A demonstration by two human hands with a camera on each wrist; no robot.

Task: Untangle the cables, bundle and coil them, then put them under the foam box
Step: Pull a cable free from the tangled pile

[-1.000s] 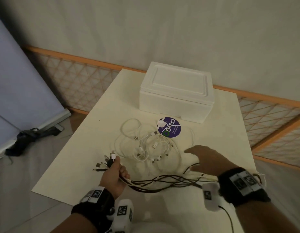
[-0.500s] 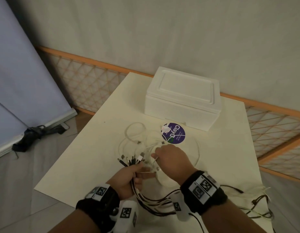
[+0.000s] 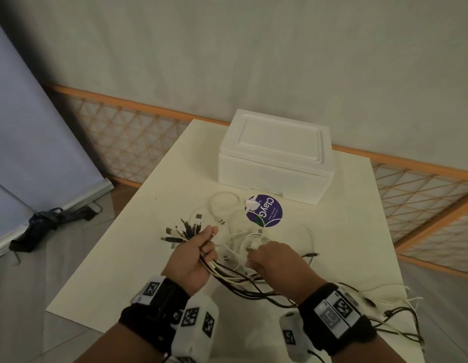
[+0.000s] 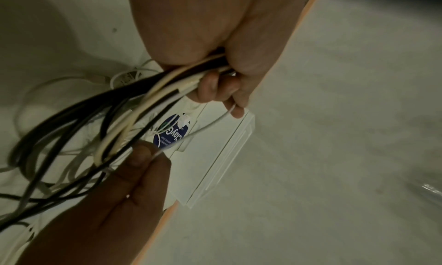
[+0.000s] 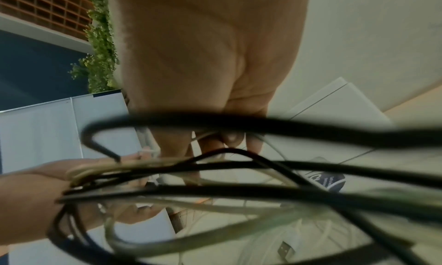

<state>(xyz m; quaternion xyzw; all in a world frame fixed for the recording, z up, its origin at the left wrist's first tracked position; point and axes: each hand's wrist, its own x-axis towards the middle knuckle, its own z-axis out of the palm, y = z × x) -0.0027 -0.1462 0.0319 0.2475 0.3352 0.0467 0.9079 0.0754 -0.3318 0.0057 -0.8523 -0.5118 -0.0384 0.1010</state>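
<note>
My left hand grips a bundle of black and white cables, and their plug ends fan out above the fist. In the left wrist view the fingers curl round that bundle. Just to the right, my right hand pinches a thin white cable that runs across to the left hand. Loose white cables lie tangled on the table behind both hands. The white foam box stands closed at the far side of the table.
A round purple sticker lies in front of the box. Cable tails trail off the table's near right corner. An orange lattice rail runs behind the table, and a dark strap lies on the floor at left.
My right hand came in from the right over the dark cables to the white tangle and took a thin white cable. The left hand rose slightly with its bundle.
</note>
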